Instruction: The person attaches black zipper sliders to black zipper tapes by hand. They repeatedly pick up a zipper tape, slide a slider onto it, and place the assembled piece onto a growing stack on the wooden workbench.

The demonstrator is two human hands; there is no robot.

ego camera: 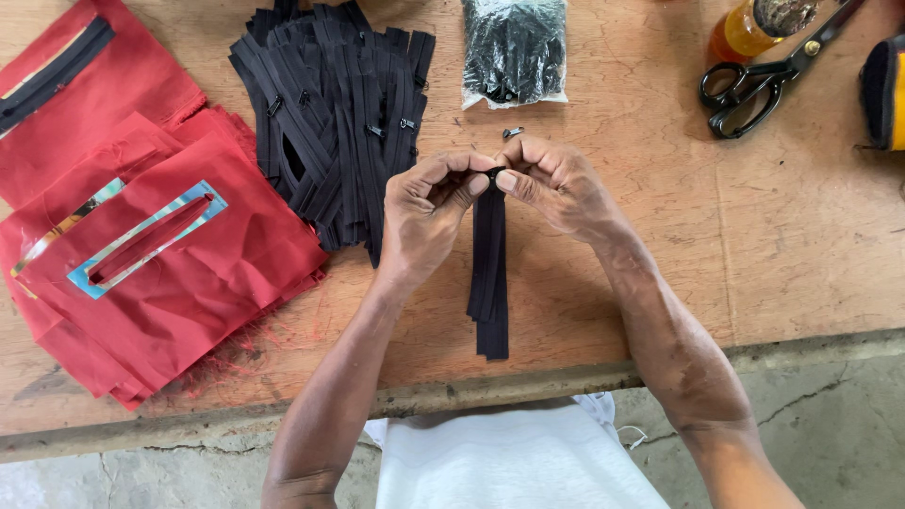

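- Nearest the viewer: the person's white shirt at the lower edge, and the worn front edge of the wooden table, over which both forearms reach.
- Left hand: closed in a pinch, thumb and forefinger meeting on the top end of the black zipper strip; the other fingers are curled under.
- Right hand: likewise closed in a pinch on the same top end, its fingertips touching those of the left hand.
- Black zipper strip: held at its upper end between the two hands, it runs straight down toward the table's front edge, between the wrists; whether its lower end rests on the board cannot be told.
- Step in hand, as judged: a small slider is being fitted onto the strip's end. The next move would call for holding the two tape ends aligned and steady while the slider is fed on; the slider itself is hidden by the fingertips.
- Just beyond the hands: a loose metal slider on the bare wood.
- Left: a stack of red fabric panels with slot openings.
- Far: a heap of black zippers, a clear bag of dark small parts, black-handled scissors and an amber bottle.
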